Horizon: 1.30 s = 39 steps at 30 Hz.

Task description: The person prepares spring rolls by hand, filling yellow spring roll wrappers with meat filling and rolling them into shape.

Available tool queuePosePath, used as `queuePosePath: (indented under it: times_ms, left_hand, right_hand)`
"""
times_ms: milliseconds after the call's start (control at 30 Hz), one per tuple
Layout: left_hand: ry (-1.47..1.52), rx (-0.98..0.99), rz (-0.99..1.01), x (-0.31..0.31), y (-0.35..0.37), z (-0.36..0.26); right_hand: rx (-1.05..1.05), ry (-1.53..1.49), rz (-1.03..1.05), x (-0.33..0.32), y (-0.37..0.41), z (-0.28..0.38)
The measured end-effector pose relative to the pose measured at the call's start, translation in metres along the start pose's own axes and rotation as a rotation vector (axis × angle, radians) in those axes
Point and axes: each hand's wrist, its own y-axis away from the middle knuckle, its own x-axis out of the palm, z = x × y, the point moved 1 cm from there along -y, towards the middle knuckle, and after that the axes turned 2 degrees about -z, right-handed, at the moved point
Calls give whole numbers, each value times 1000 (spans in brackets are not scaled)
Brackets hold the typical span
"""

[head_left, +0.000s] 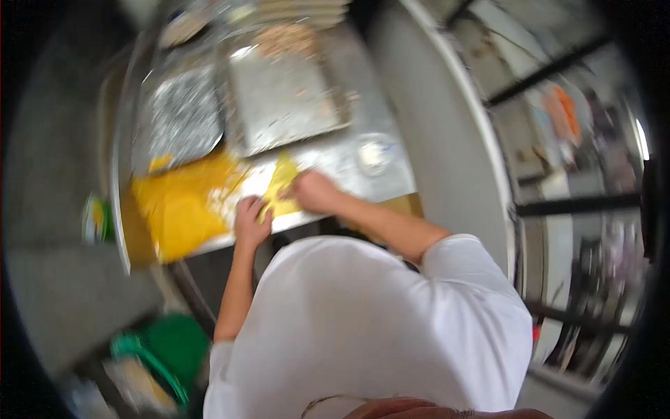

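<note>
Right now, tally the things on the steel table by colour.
Yellow: 2, the large sheet and the piece touched by the left hand and right hand.
Silver: 2, the flat tray and the speckled tray.
White: 1, a small round thing.
Total: 5.
Far end too blurred to count.

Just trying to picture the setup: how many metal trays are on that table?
2. A shiny tray lies at the far middle of the table; a speckled tray sits to its left, beyond the yellow sheet. Blur may hide more.
</note>
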Motion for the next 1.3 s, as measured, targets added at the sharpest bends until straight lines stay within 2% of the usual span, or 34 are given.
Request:
queuePosePath:
  times_ms: [33, 167, 233, 367, 500, 567, 700, 833, 900, 1033, 1100, 1167, 1233, 1267, 1300]
  left_hand:
    - [-6, -20, 33, 2, 0, 3]
    - [34, 54, 33, -4, -4, -6]
    - [24, 66, 36, -4, -3, -3]
    - [38, 99, 51, -3, -1, 0]
    - [39, 80, 60, -2, -2, 1]
    - [52, 84, 60, -2, -3, 0]
    - [48, 91, 51, -3, -2, 0]
    - [44, 73, 59, -3, -2, -3]
    - [37, 76, 55, -7, 0, -2]
    - [57, 87, 44, -4, -5, -5]
    - [33, 68, 53, -5, -4, -6]
    - [28, 69, 54, -3, -2, -4]
    - [8, 90, 49, 0, -1, 6]
    - [-11, 103, 47, 6, 3, 18]
    - [12, 53, 58, 9, 6, 24]
  right_hand:
    - [18, 38, 13, 24, -3, -9]
    - [256, 15, 71, 8, -6, 6]
    - [234, -6, -21, 7, -1, 7]
    - [257, -108, -62, 12, 2, 7]
    - [227, -81, -125, 13, 10, 9]
    - [220, 110, -120, 13, 11, 9]
    - [243, 131, -89, 21, 7, 8]
    - [154, 44, -238, 22, 0, 16]
    - [146, 47, -73, 24, -4, 20]
    - [136, 136, -25, 12, -2, 29]
    - [119, 128, -68, 12, 0, 22]
    - [138, -54, -2, 17, 0, 15]
    - [269, -155, 4, 10, -3, 14]
    - [268, -241, -105, 24, -6, 2]
    - [178, -268, -204, 27, -4, -9]
